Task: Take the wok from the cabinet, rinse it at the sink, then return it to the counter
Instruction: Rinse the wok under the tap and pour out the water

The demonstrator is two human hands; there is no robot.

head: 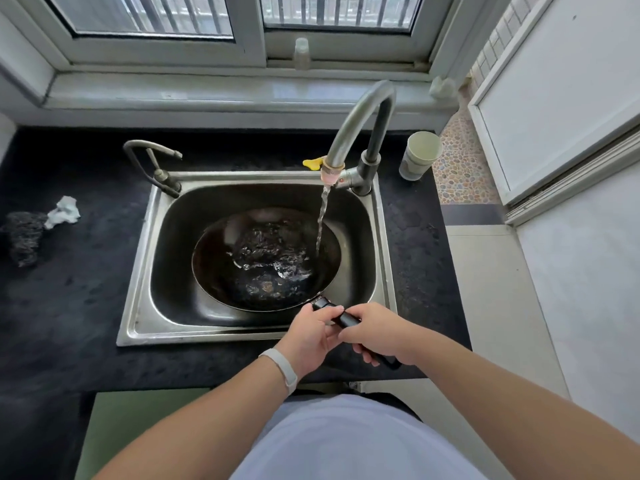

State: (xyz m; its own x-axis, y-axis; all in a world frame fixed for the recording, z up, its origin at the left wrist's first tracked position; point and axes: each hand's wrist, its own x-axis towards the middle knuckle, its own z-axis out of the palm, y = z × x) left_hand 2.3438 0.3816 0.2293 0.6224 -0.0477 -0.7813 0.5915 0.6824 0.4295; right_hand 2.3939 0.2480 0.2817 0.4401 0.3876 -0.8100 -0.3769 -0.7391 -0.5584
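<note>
Seen from the head, the wok (266, 258) sits in the sink (138, 271) under the flowing faucet (360, 123), its handle (341, 318) angled back-right toward the person, 2 hands gripping it: left hand (308, 336) nearer the bowl, right hand (374, 332) behind.

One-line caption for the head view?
Left hand and right hand hold the wok by its handle in the sink under the running faucet.
</note>
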